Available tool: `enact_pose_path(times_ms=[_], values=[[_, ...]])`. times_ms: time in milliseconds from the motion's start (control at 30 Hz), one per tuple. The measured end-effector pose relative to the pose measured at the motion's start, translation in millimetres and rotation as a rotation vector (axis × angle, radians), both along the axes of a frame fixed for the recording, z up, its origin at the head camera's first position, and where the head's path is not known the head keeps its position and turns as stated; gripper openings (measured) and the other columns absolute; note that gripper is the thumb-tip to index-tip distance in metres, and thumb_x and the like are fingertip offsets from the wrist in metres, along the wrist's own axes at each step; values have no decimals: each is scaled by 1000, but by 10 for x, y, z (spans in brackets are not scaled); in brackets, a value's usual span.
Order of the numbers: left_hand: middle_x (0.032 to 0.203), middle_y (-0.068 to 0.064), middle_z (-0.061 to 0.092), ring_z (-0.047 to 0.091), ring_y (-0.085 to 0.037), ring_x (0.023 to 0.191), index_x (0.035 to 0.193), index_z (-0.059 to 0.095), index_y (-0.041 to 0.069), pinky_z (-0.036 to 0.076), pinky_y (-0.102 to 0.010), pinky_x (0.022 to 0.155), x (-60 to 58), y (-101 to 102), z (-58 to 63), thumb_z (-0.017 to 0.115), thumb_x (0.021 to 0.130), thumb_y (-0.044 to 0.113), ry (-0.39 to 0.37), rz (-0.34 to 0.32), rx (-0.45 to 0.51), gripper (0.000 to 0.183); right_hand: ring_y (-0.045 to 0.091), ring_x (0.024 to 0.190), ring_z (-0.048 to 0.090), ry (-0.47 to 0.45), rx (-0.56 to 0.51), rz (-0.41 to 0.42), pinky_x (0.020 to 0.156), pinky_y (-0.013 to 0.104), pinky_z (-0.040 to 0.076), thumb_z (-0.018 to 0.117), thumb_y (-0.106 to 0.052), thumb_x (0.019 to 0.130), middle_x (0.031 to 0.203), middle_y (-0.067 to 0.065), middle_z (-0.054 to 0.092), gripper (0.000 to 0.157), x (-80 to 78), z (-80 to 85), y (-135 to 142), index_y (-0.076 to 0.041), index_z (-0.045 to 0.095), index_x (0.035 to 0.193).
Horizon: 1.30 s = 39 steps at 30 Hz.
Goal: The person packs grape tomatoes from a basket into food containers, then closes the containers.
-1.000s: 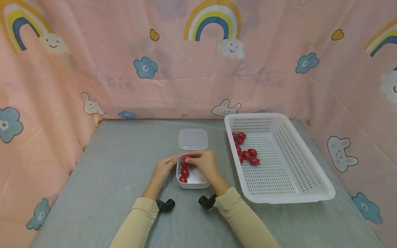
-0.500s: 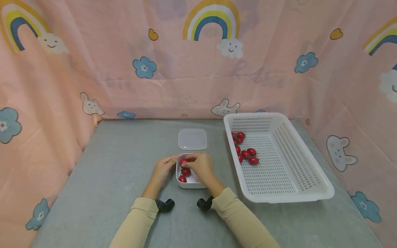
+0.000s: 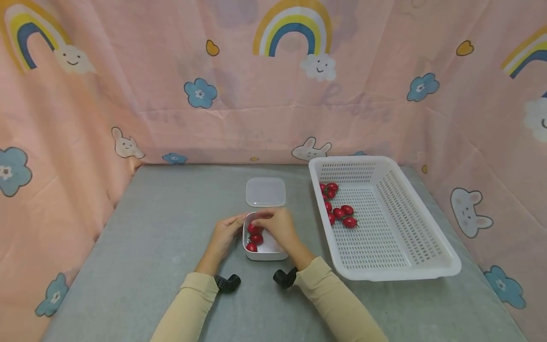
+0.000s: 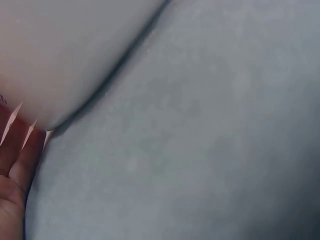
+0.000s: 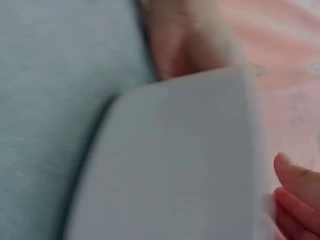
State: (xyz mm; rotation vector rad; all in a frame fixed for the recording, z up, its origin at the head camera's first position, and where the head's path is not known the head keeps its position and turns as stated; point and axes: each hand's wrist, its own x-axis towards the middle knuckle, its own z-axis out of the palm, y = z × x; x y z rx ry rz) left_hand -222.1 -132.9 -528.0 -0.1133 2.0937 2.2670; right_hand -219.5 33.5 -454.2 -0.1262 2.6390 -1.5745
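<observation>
On the gray tabletop (image 3: 171, 204), your left hand (image 3: 225, 233) braces the box (image 3: 267, 256) with extended fingers. Inside, tomatoes (image 3: 256, 239) lie beneath and beside your right hand (image 3: 279, 230), fingers narrowed; you cannot tell whether they grip one. Loose bracing risks box slip; hard pressing risks bruising.

Fingers (image 5: 302, 187) show beside a blurred white box (image 5: 170, 160) on grey cloth (image 5: 45, 110).

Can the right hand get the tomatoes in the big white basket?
Probably yes: the basket is open on top, beyond the right hand, and nothing covers those tomatoes. The hand would just leave the small box and go over the basket's edge.
</observation>
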Motion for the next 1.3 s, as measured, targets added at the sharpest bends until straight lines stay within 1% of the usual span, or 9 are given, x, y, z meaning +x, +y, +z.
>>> enact_pose_path(times_ms=[100,267,600,733,767,933,1000,1167,1300], values=[[123,-15,70,67,2,98,121,66,-8,55,-21,90,-3,-2,1,61,98,14,-3,2,-25,33,19,82,68,-14,-57,-20,70,30,59,80,-15,83,105,14,76,27,5,166,39,-2,77,106],[124,-18,69,67,0,100,121,67,-8,56,-26,93,-3,-4,-6,62,98,17,3,1,-51,34,26,104,71,18,-139,-26,90,40,58,77,-14,86,109,14,76,25,5,471,134,-3,76,108],[119,-11,73,67,1,99,121,67,-8,55,-23,91,-2,-14,-20,62,97,14,4,-5,-10,32,26,118,65,19,-108,-91,101,45,51,77,-26,87,118,12,73,34,-213,817,612,-7,75,115],[120,-11,72,67,1,99,121,66,-8,55,-23,91,-3,-13,-15,62,97,15,0,-11,0,33,26,121,61,-3,-100,-135,107,47,46,75,-32,89,127,10,70,38,-317,861,892,-10,72,120],[121,-12,72,67,1,98,121,66,-8,55,-23,91,-5,-11,-13,62,97,15,-6,-8,4,33,22,110,64,-7,-93,-149,100,43,51,74,-34,89,126,10,70,39,-343,864,963,-11,72,120],[125,-19,68,67,3,96,122,66,-8,55,-25,93,-13,-1,-7,62,97,13,-17,1,-5,33,23,118,59,-28,-59,-212,105,42,48,71,-37,92,136,11,63,44,-480,833,1298,-10,69,126],[125,-18,69,67,3,97,122,66,-7,55,-27,94,-13,-1,-9,62,97,14,-15,4,-17,33,29,133,51,-29,-48,-236,114,48,40,69,-36,93,140,12,60,44,-537,796,1406,-8,68,127],[124,-17,69,67,2,98,121,67,-7,55,-28,95,-10,-4,-5,62,98,15,-10,7,-24,33,32,133,50,-35,-25,-285,115,50,38,67,-31,95,139,17,60,42,-659,646,1621,-5,67,128],[123,-15,70,67,0,98,121,67,-6,55,-28,94,-5,-3,-6,62,98,17,-7,1,-33,33,34,134,50,-60,-12,-255,115,51,38,64,-26,97,140,20,59,41,-722,512,1768,-2,64,130]])
